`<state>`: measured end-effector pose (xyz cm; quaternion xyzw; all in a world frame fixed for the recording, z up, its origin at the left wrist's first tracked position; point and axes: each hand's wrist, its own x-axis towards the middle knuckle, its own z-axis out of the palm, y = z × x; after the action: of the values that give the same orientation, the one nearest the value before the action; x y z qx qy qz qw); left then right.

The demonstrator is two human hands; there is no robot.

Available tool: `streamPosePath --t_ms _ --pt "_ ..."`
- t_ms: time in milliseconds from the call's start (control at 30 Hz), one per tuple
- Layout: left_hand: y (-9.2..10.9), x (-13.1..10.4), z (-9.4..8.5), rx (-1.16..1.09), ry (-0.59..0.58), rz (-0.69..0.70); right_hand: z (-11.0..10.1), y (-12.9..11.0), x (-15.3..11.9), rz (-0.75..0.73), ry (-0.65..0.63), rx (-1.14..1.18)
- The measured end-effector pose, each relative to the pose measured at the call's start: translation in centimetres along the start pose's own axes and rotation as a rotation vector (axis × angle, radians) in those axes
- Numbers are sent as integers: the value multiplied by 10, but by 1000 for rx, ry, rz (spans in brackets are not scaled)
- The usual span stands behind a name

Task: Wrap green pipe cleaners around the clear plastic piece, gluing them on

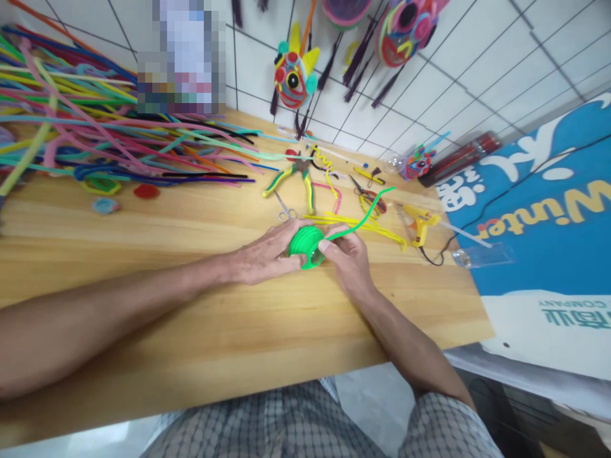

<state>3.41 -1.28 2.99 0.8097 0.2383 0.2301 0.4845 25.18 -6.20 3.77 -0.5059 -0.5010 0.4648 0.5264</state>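
Observation:
Between my hands is a small round ball wound in rows of bright green pipe cleaner, with a shiny bare spot at its lower right. My left hand is closed around its left side, thumb at the front. My right hand pinches the green pipe cleaner against the ball's right side; the loose end sticks out up and to the right. Just beyond the ball lie small scissors, green-and-yellow pliers and yellow pipe cleaners.
A heap of colourful pipe cleaners covers the back left. A yellow glue gun and orange-handled scissors lie to the right. Decorated heads with tassels, one a lion-like figure, hang at the tiled wall. A blue printed sheet is at right.

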Motion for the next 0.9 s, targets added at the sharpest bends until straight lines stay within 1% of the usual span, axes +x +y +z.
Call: streamPosePath --t_ms 133,267,533,733,900 --pt "-2 -1 0 3 12 3 1 1 0 -18 41 0" --pt "-2 0 0 -7 31 24 2 3 1 -20 39 -5" --pt "6 2 1 7 39 -50 3 3 1 -2 32 2" --pt "3 2 2 -25 61 -27 4 3 0 3 49 -26" --pt "1 3 2 -86 92 -48 4 4 1 -9 51 -7"
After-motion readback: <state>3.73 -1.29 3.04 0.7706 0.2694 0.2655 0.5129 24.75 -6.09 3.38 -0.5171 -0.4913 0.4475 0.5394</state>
